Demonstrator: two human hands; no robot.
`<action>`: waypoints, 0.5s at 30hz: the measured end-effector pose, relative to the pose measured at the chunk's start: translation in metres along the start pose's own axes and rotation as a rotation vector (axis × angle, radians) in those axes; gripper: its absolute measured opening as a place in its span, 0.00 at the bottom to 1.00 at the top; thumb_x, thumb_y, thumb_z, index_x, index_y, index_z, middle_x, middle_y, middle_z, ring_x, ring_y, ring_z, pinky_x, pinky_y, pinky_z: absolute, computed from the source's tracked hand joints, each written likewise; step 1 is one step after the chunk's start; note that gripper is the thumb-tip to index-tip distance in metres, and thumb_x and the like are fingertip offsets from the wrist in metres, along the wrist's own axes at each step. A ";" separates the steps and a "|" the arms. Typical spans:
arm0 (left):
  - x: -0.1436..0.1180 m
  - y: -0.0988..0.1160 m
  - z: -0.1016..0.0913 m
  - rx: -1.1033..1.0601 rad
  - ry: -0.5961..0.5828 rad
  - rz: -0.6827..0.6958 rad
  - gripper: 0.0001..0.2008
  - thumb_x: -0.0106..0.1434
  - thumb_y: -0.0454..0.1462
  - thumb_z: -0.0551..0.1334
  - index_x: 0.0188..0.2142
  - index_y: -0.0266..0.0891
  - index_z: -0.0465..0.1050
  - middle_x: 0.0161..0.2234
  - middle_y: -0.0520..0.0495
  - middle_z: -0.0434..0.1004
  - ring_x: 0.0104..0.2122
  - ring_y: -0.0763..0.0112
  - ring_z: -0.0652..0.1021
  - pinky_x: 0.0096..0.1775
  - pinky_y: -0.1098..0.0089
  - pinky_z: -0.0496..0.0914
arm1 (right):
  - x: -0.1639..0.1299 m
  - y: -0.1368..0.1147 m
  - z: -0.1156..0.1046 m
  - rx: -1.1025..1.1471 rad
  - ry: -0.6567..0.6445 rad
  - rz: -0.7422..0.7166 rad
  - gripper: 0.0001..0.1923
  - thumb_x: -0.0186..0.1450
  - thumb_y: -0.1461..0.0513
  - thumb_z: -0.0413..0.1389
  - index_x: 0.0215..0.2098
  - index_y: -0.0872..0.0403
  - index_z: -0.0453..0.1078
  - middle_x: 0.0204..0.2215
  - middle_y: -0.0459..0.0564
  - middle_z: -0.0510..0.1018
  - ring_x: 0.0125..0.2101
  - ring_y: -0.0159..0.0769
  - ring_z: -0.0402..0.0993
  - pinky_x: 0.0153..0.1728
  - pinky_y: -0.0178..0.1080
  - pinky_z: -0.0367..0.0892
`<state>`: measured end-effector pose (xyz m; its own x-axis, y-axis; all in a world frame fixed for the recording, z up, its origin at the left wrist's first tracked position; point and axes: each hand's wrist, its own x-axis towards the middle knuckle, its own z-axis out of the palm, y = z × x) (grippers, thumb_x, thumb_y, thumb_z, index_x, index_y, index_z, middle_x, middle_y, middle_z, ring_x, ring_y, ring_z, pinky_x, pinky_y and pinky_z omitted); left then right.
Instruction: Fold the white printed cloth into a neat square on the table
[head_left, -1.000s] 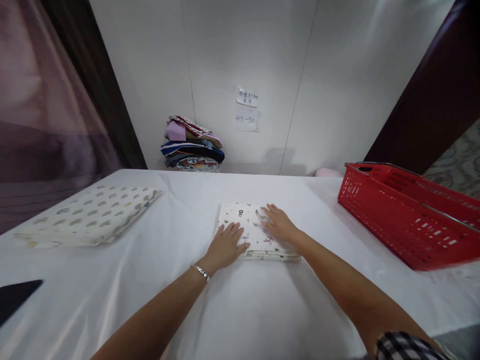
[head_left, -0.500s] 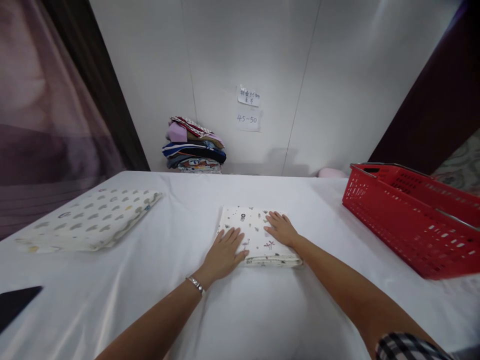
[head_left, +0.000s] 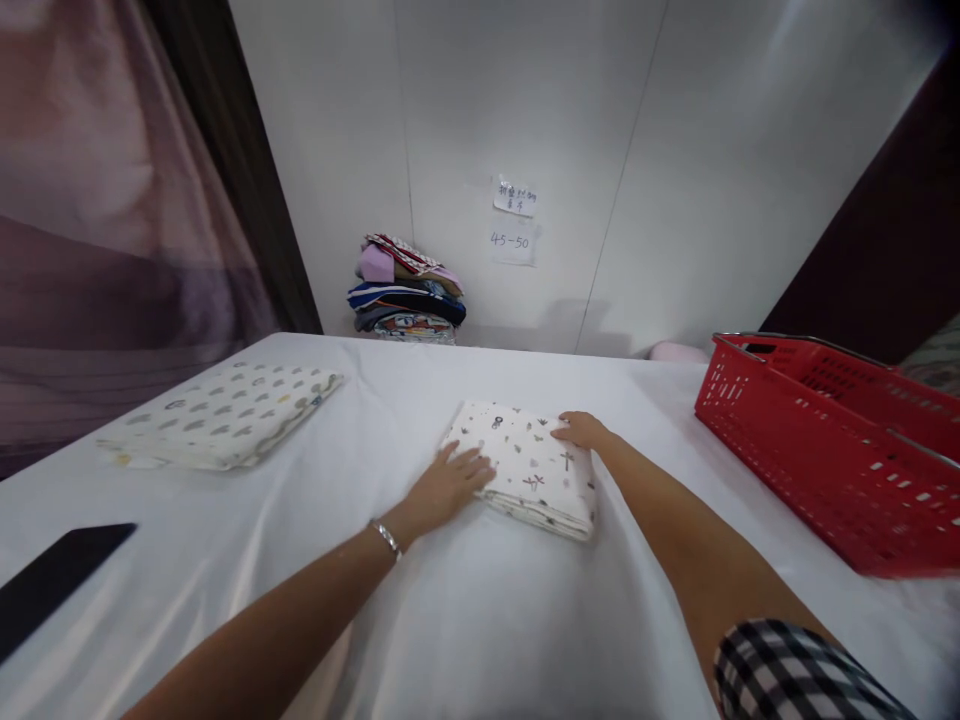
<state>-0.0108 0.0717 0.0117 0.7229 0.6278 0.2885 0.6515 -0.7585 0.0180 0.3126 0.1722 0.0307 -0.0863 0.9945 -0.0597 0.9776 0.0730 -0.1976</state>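
Note:
A folded white cloth (head_left: 525, 450) with small printed plants and figures lies in front of me, turned slightly on the table. My left hand (head_left: 448, 483) rests at its left edge, fingers spread and fingertips on the fabric; a silver bracelet is on that wrist. At the far right corner, my right hand (head_left: 583, 431) closes over the cloth's edge, with some fingers hidden behind it. The layered folds show along the near side.
Another folded cloth with grey cloud-like prints (head_left: 232, 415) lies at the left. A dark flat object (head_left: 64, 580) sits nearer me. The red basket (head_left: 817, 450) stands at the right. Stacked fabrics (head_left: 409, 290) rise beyond the far edge of the white-covered table (head_left: 480, 620), below wall notes (head_left: 514, 240).
The folded cloth has turned clockwise. My right hand has gone from lying flat on it to its far right edge; my left hand has shifted onto its left edge. The view has swung slightly left.

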 end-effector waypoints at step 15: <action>0.010 0.041 0.012 -0.439 0.143 -0.793 0.32 0.59 0.51 0.55 0.58 0.36 0.57 0.61 0.40 0.57 0.58 0.60 0.63 0.54 0.64 0.62 | -0.100 -0.013 0.015 0.080 -0.086 0.231 0.23 0.62 0.48 0.45 0.39 0.57 0.69 0.40 0.59 0.76 0.40 0.46 0.72 0.35 0.39 0.63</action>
<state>0.0260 0.0492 0.0036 0.0466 0.9874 0.1511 0.7776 -0.1308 0.6150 0.3059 0.0712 0.0247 0.1179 0.9738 -0.1942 0.9552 -0.1646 -0.2458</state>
